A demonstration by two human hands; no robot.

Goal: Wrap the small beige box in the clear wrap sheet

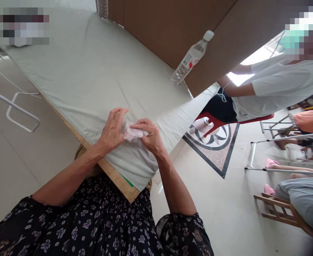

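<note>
Packet point(134, 133), small, pale pink and thin-skinned by the look of it, right there between the two hands, over the near corner of the table! The right hand point(151, 136) has it pinched, thumb below, forefinger along the top; the left hand point(113, 128) curls at the other side, upper fingers arched clear, and whether its thumb grips I cannot tell. Fine fingertip work, this: I'd want that right pinch light but sure, the left steadying the opposite edge, every move small, or the skin could tear (it does look flimsy). Under them, the cloth point(92, 67) is wrinkled; working above its creases, rather than dragging across them, should avoid a snag. Farther off, a clear bottle point(190, 61) leans over beside a big cardboard box point(156, 32), well apart from those elbows, and past the box's corner sits a person in a white shirt point(279, 89).
</note>
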